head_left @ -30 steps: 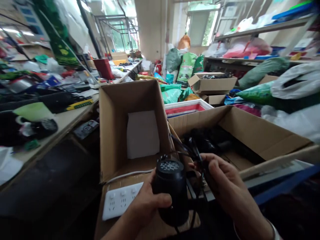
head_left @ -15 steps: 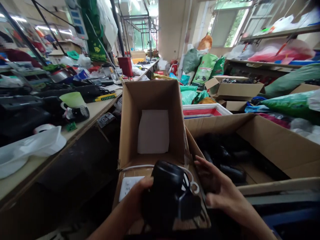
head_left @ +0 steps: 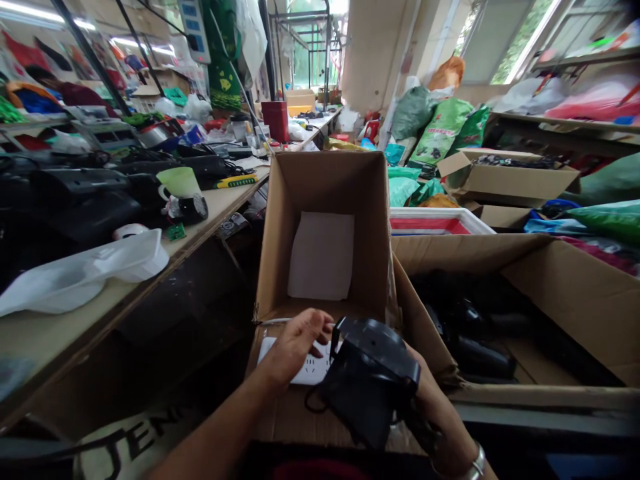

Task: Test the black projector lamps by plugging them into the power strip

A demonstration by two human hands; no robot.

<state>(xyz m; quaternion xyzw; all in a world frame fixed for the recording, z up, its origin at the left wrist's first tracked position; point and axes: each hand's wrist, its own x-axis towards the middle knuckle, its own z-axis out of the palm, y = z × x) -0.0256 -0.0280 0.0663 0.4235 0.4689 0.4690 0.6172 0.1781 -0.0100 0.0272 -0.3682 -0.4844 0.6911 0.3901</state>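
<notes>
Right hand [head_left: 431,395]: fingers clasped dryer [head_left: 373,373] | left hand [head_left: 296,343]: fingers half-curled, hold unclear | box [head_left: 276,243] mouth gaped just beyond

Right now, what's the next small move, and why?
I'd probably bring the left hand onto the black device to steady it: the right hand seems to hold it alone, tilted, while the left is beside it, above the white power strip, with nothing clearly visible in its fingers.

Black device [head_left: 373,377], tilted, in right hand [head_left: 434,395]
</notes>
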